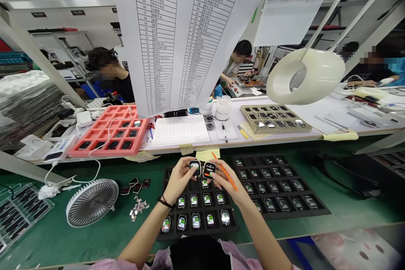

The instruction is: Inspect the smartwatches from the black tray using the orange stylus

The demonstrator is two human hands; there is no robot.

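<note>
My left hand (179, 178) is closed around a smartwatch body (195, 168) with a lit screen showing green and white, the thumb at its lower edge. In my right hand (225, 179) is a second smartwatch body (209, 170), its dark screen lit with an orange patch; an orange stick (225, 172), perhaps a pen, is also tucked in those fingers. Both watches are held side by side above a black tray (202, 233), where several watches with green-and-white screens sit in rows of slots. My hands cover part of the tray's upper rows.
Another black watch tray (295, 212) lies to the right. A round fan (92, 203), loose watch parts (135, 185) and small metal pieces (138, 209) are at left. A pink tray (106, 128) and a beige tray (275, 119) stand on the shelf. A paper list (186, 42) hangs ahead.
</note>
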